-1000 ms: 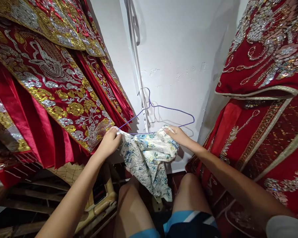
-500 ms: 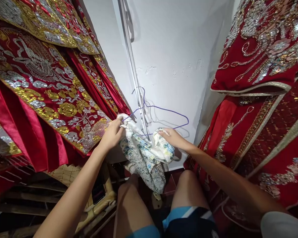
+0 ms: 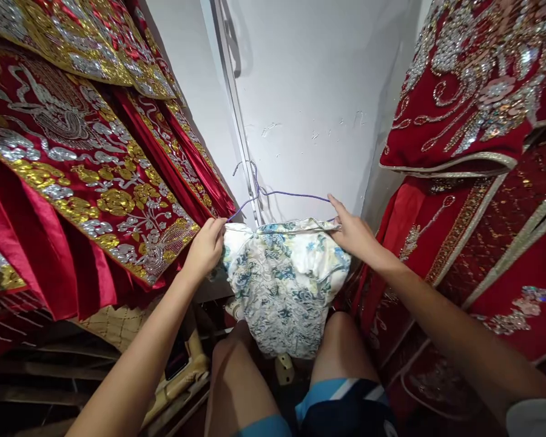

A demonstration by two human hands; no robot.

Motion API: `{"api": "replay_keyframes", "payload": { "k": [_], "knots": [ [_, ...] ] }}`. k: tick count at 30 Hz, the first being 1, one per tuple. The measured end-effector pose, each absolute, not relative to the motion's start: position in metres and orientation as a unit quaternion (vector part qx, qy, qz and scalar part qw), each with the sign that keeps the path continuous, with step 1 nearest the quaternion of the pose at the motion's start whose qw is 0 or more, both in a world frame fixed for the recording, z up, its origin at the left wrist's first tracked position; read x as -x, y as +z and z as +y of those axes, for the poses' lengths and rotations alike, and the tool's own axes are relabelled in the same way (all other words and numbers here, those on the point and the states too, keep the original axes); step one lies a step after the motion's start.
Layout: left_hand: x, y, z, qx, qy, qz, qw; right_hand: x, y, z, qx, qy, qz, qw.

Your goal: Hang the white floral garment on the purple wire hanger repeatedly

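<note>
A white garment with blue and yellow floral print hangs stretched between my hands, its wrinkled lower part dropping between my knees. Behind its top edge is a thin purple hanger, whose hook points up against the wall. My left hand pinches the garment's upper left corner, close to the hanger's left arm. At the upper right corner my right hand grips the cloth, thumb and fingers near the hanger's right end. The garment's top covers most of the hanger's lower bar.
Red embroidered garments with gold and silver sequins hang on the left. More red beaded garments hang on the right. Ahead stands a white wall with a metal strip. A bamboo chair with a dark phone-like object is at lower left.
The bunched garment is now spread wide and flat across the hanger's front. My right hand has moved right and up to the hanger's right end; my left stays near its left side.
</note>
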State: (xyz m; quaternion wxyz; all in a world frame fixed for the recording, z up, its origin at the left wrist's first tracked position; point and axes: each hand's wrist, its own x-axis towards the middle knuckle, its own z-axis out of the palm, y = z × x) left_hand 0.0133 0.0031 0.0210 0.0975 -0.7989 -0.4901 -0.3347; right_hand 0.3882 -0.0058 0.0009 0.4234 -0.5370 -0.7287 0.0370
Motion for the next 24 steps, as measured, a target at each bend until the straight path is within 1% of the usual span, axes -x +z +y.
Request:
{"api": "replay_keyframes", "payload": {
  "k": [2,5,6,7,10,11,13,14,16,19,20,22,23,24],
  "knots": [
    [-0.016,0.020,0.003,0.794,-0.333,-0.500,0.095,-0.397,0.008,0.006,0.536,0.078,-0.728,0.420],
    [-0.015,0.017,0.005,0.781,-0.352,-0.506,0.103,-0.403,0.020,0.010,0.485,0.189,-0.777,0.354],
    [-0.015,0.016,0.005,0.777,-0.358,-0.506,0.110,-0.403,0.023,0.009,0.467,0.206,-0.784,0.354],
    [-0.015,0.016,0.004,0.773,-0.363,-0.507,0.116,-0.404,0.024,0.008,0.455,0.206,-0.780,0.377],
    [-0.016,0.017,0.002,0.777,-0.365,-0.498,0.125,-0.402,0.020,0.011,0.460,0.164,-0.703,0.517],
    [-0.016,0.017,0.000,0.782,-0.364,-0.490,0.124,-0.401,0.017,0.015,0.466,0.154,-0.675,0.551],
    [-0.016,0.019,-0.002,0.789,-0.358,-0.483,0.122,-0.400,0.010,0.025,0.470,0.147,-0.645,0.584],
    [-0.014,0.020,-0.003,0.789,-0.354,-0.486,0.125,-0.401,0.009,0.029,0.466,0.154,-0.646,0.584],
    [-0.009,0.023,-0.003,0.778,-0.358,-0.498,0.138,-0.403,0.010,0.034,0.457,0.208,-0.669,0.549],
    [0.004,0.028,0.001,0.742,-0.414,-0.504,0.154,-0.407,0.020,0.028,0.424,0.392,-0.688,0.440],
    [0.008,0.028,0.003,0.726,-0.439,-0.507,0.151,-0.406,0.023,0.024,0.403,0.451,-0.677,0.420],
    [0.014,0.027,0.007,0.703,-0.469,-0.524,0.107,-0.399,0.023,0.015,0.368,0.514,-0.643,0.433],
    [0.014,0.026,0.009,0.696,-0.474,-0.536,0.065,-0.392,0.018,0.011,0.362,0.508,-0.629,0.463],
    [0.014,0.023,0.011,0.692,-0.472,-0.545,0.022,-0.385,0.010,0.008,0.366,0.477,-0.624,0.499]
  ]
}}
